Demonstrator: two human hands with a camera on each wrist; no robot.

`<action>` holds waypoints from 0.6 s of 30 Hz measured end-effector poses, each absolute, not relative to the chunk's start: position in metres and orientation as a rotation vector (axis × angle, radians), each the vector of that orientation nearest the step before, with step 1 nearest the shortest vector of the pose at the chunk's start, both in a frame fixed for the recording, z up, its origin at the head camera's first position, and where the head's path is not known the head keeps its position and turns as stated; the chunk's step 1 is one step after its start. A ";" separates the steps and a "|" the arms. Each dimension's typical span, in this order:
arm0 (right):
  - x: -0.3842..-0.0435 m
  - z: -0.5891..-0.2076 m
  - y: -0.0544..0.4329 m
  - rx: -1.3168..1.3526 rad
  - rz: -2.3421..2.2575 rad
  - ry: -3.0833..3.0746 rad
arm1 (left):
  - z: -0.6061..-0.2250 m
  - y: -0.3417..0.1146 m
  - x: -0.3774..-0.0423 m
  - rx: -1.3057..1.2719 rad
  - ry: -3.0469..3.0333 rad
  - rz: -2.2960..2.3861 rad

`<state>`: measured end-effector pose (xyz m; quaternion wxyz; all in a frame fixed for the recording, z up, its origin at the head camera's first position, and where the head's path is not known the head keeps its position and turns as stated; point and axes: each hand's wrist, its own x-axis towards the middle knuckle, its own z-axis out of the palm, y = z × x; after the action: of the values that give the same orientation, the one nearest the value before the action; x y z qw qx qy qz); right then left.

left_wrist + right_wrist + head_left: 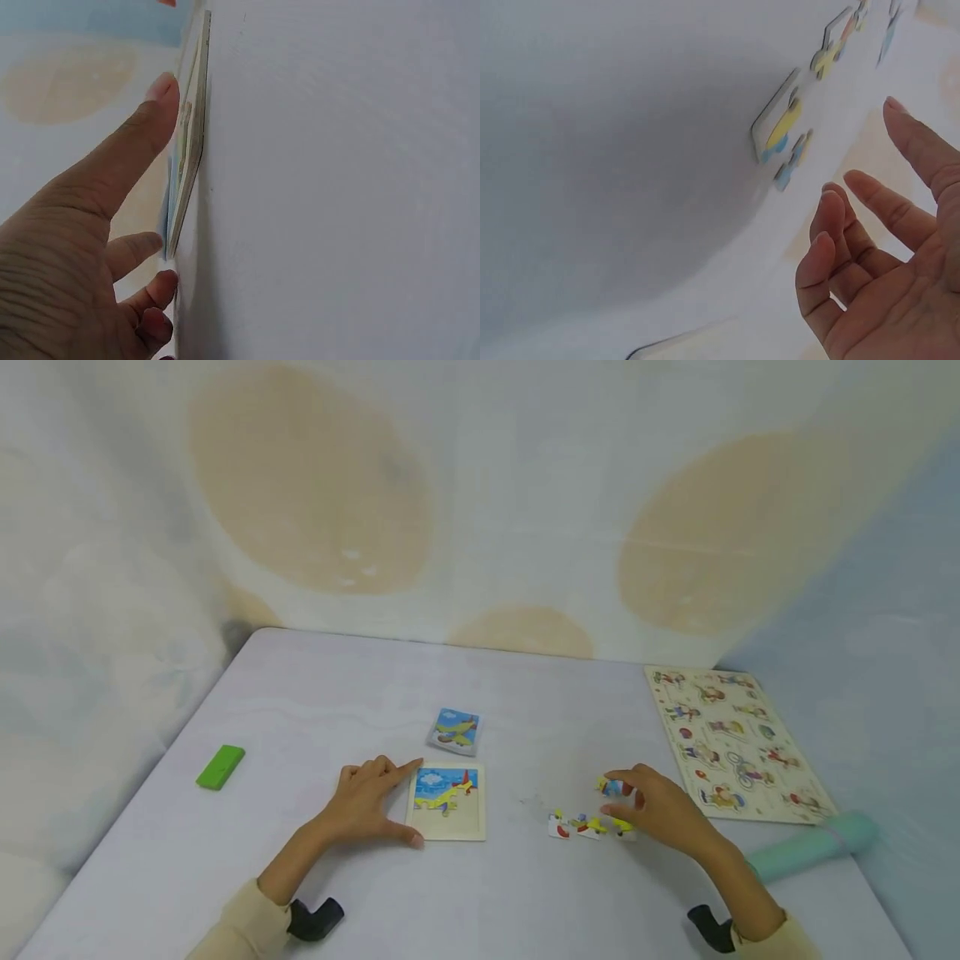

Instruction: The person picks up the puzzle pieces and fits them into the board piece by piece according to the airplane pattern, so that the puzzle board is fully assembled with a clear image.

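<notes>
A square wooden puzzle board (465, 821) lies on the table, its upper part and right side filled with sky and a yellow airplane. My left hand (367, 802) is at its left side, index fingertip by the top corner and thumb (142, 142) by the bottom one. Over to the right, my right hand (663, 810) hovers above loose puzzle pieces (588, 827), thumb and fingers parted with nothing between them. One blue and yellow piece (607, 787) lies by its index fingertip. In the right wrist view, a yellow piece (784, 124) rests beyond the fingers.
Behind the board lies a small picture packet (455, 732) showing an airplane. A green block (221, 767) sits far left. On the right are a large picture board (731, 743) and a rolled mint-green cloth (810, 847) at the table's edge.
</notes>
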<state>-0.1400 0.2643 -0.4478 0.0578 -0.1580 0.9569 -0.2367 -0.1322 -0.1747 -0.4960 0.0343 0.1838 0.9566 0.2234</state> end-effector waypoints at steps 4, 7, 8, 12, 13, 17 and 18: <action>-0.141 -0.447 0.272 -0.444 -0.718 2.914 | -0.494 -0.172 -0.132 0.578 2.949 0.678; -0.144 -0.449 0.276 -0.423 -0.732 2.903 | -0.493 -0.172 -0.131 0.553 2.948 0.679; -0.145 -0.450 0.277 -0.422 -0.737 2.899 | -0.494 -0.172 -0.131 0.539 2.945 0.684; -0.153 -0.457 0.279 -0.416 -0.746 2.886 | -0.494 -0.173 -0.132 0.490 2.929 0.705; -0.155 -0.459 0.279 -0.415 -0.746 2.884 | -0.494 -0.173 -0.133 0.487 2.927 0.710; -0.160 -0.466 0.279 -0.360 -0.772 2.850 | -0.495 -0.173 -0.134 0.474 2.917 0.720; -0.160 -0.467 0.280 -0.349 -0.778 2.843 | -0.496 -0.172 -0.135 0.474 2.914 0.722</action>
<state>-0.1601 0.2796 -0.4670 0.0868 -0.1170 0.9542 -0.2613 -0.1350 -0.1722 -0.4960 0.0513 0.1556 0.9575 0.2374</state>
